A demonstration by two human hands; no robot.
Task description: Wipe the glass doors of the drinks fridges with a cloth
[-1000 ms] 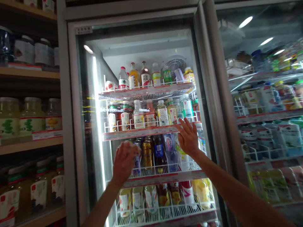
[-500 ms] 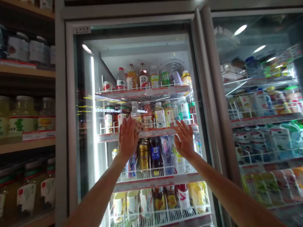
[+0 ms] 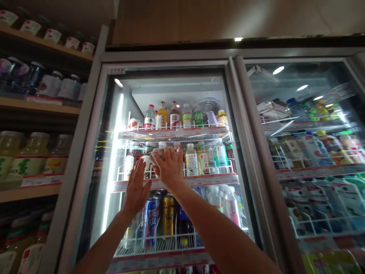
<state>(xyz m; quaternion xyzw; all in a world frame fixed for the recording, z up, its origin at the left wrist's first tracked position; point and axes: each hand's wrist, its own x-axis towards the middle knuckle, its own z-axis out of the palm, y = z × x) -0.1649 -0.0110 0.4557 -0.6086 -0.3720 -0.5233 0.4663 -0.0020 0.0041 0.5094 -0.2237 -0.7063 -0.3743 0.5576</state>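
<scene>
In front of me stands a drinks fridge with its glass door (image 3: 171, 85) closed. My right hand (image 3: 169, 167) is spread over a crumpled, pale brownish cloth (image 3: 156, 153) and presses it to the glass. Most of the cloth lies hidden beneath its fingers. Just left of it, my left hand (image 3: 136, 190) is held flat against the glass with its fingers stretched out, holding nothing. Behind the door, bottles (image 3: 191, 160) and cans (image 3: 169, 217) line the wire shelves.
A second glass-doored fridge section (image 3: 316, 152) with drinks adjoins on the right, past a metal door frame (image 3: 251, 152). To the left, wooden shelves (image 3: 34, 104) carry jars and bottles. A brown panel (image 3: 185, 23) runs above the fridge.
My view has tilted up. My right hand has moved left across the glass onto the cloth, which was at my left hand. The left hand has come off the cloth and sits lower left.
</scene>
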